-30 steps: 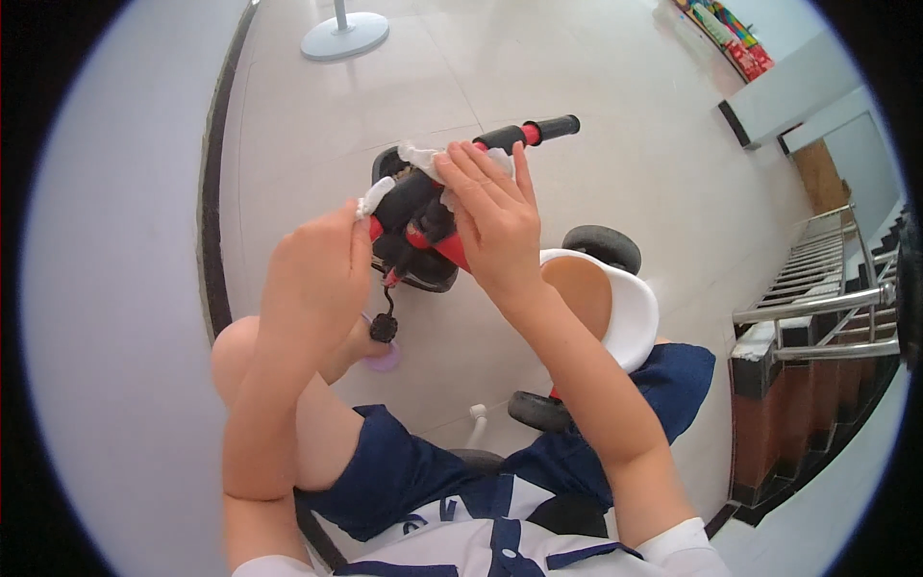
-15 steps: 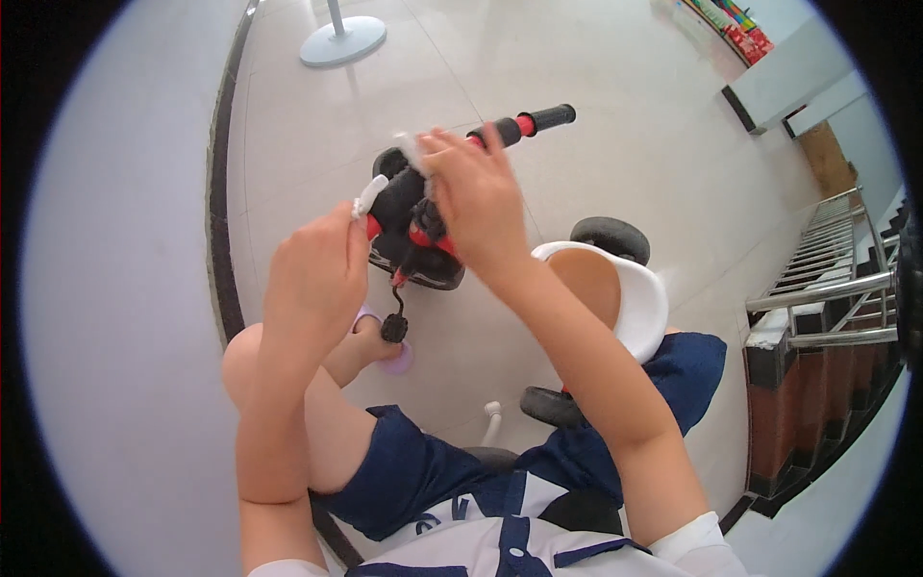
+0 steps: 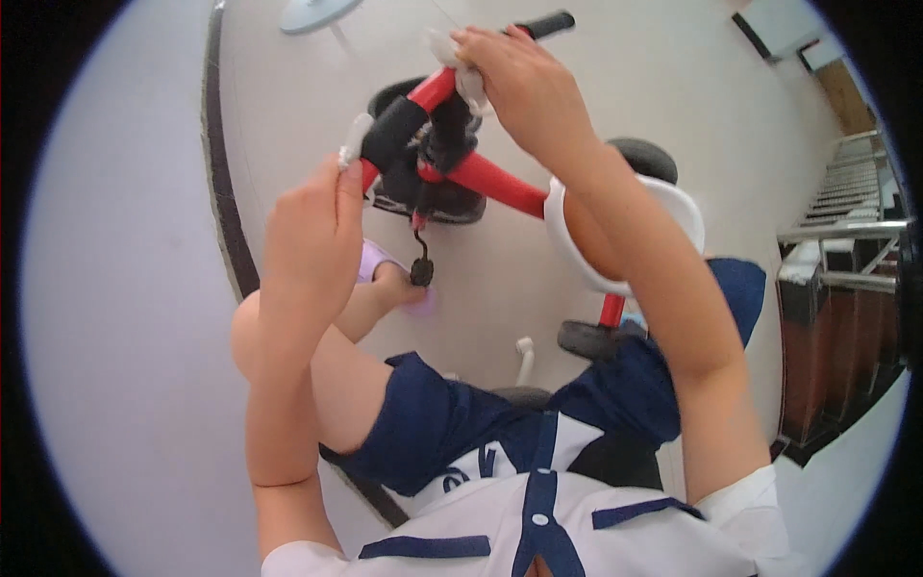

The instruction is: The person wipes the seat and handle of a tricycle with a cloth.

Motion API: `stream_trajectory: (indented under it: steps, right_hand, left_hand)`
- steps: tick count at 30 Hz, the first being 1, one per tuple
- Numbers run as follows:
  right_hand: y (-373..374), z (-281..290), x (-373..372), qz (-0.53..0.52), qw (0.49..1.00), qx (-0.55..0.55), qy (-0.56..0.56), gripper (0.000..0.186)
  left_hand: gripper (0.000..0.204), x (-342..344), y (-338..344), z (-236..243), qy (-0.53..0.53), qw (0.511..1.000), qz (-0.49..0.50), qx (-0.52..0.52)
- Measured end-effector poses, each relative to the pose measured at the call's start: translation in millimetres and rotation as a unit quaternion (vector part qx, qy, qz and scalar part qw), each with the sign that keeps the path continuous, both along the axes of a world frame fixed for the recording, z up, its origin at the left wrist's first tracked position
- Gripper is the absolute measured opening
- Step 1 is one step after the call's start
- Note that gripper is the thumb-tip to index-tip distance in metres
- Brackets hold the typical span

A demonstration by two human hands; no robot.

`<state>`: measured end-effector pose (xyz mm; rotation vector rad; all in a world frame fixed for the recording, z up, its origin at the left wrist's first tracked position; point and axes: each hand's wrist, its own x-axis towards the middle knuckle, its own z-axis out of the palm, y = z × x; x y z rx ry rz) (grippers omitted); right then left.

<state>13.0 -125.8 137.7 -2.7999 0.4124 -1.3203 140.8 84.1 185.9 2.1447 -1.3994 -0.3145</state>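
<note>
Fingers of the right hand (image 3: 524, 82) pinch a soft white cloth (image 3: 468, 82) against the red tricycle (image 3: 486, 178) handlebar; the left hand (image 3: 312, 226) curls round the padded black grip (image 3: 389, 135). Standing on the pale floor (image 3: 288, 115), the rigid frame looks light, best steadied at the grips.

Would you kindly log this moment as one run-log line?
left hand: grips left handlebar end | right hand: presses white cloth on handlebar | object: red-framed child's tricycle with white seat
</note>
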Motion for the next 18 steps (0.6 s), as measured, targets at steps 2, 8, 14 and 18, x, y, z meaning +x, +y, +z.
stream_trajectory:
  steps: [2,8,14,18]
  right_hand:
    - [-2,2,-6,0.024,1.0,-0.012,-0.009,0.019]
    - [6,3,-11,0.038,0.998,0.04,0.02,0.02]
    - [8,7,-11,-0.012,0.997,-0.015,0.069,0.029]
    - [47,0,11,-0.002,0.998,-0.039,0.043,0.018]
  left_hand:
    - [0.032,-14,2,-1,0.016,0.999,0.038,-0.03]
    - [0.037,-22,6,-7,0.044,0.995,0.089,0.005]
    - [0.039,-25,-2,-3,0.084,0.991,0.108,0.011]
    - [0.039,-6,0,-12,0.063,0.993,0.102,-0.001]
